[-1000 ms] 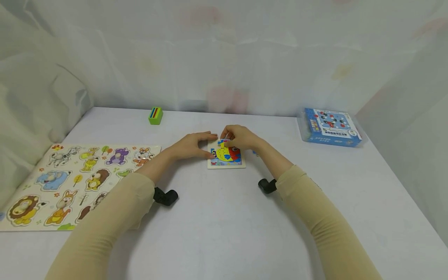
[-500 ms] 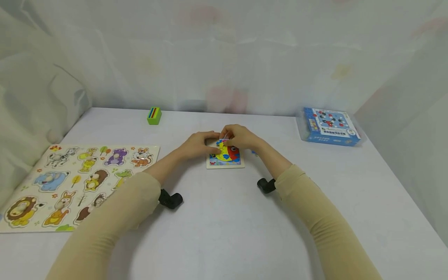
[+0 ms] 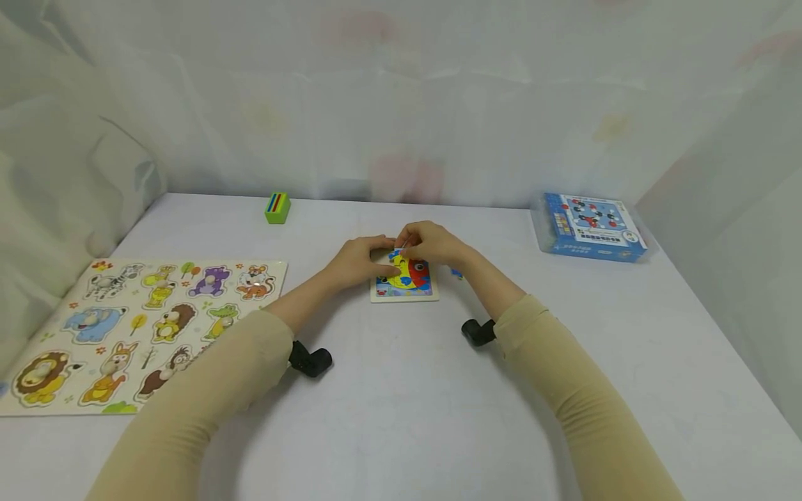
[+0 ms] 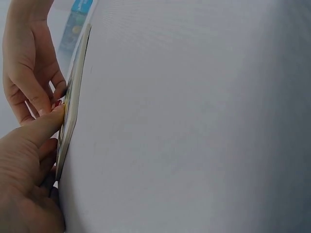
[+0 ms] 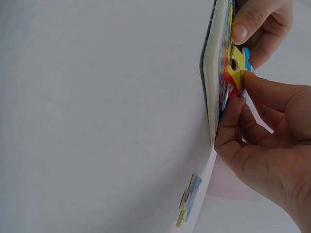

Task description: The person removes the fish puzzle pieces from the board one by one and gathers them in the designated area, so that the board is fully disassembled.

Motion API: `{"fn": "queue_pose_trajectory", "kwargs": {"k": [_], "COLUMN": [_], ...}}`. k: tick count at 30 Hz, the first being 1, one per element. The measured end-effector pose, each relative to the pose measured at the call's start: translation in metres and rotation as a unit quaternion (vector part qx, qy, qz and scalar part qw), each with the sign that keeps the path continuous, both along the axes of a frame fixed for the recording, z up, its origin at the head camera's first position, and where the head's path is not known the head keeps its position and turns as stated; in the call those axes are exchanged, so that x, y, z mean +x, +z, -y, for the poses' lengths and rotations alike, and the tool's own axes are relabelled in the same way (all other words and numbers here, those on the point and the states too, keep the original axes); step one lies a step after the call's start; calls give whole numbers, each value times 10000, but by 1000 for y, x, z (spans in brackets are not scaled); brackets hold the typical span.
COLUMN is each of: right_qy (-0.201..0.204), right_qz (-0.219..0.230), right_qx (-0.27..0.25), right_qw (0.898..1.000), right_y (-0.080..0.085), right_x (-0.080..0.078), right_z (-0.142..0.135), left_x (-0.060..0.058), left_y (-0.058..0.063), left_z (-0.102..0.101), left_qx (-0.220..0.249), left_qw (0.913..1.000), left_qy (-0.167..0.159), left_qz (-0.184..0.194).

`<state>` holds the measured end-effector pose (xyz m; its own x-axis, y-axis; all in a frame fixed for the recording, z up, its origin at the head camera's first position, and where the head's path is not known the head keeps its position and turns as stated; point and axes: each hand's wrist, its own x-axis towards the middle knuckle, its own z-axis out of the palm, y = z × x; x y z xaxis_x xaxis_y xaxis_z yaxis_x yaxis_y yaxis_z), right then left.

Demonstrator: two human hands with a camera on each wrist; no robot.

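In the head view, a small square puzzle board with a pale rim and a yellow-and-red fish picture lies on a white tabletop, both hands at it. Left of it sits a large cream board of animal pieces, partly covered by the left sleeve; farther back on that side stands a green block with a striped top; to its right rests a blue box in clear plastic. White surface stretches from the small board's near edge toward the wearer.

The left wrist view shows the small board edge-on, its face mostly lost. The left hand lays its thumb on that face; whether its fingers clamp the edge cannot be told.

Only the right wrist view shows clearly that the right hand pinches a yellow, red and blue puzzle piece against the small board's face; how far it is seated is unclear. A loose jigsaw piece lies apart from the board, mostly hidden by the right forearm in the head view.
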<state>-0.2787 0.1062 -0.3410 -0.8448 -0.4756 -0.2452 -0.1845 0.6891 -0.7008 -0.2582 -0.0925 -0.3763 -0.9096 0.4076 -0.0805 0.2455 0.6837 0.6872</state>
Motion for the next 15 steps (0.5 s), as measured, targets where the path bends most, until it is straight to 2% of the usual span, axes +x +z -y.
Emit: {"fn": "queue_pose_trajectory", "kwargs": {"k": [9, 15], "right_qy": [-81, -248], "right_qz": [29, 142], "right_qx": [-231, -595], "right_qw": [9997, 9978], "right_y": [7, 14], "right_x": [1, 1], "right_z": [-6, -15], "left_x": [-1, -2], "left_y": [-1, -2], "left_z": [0, 1], "left_qx": [-60, -125], "left_qw": [10000, 9998], "left_qy": [12, -65], "left_qz": [-40, -152]}}
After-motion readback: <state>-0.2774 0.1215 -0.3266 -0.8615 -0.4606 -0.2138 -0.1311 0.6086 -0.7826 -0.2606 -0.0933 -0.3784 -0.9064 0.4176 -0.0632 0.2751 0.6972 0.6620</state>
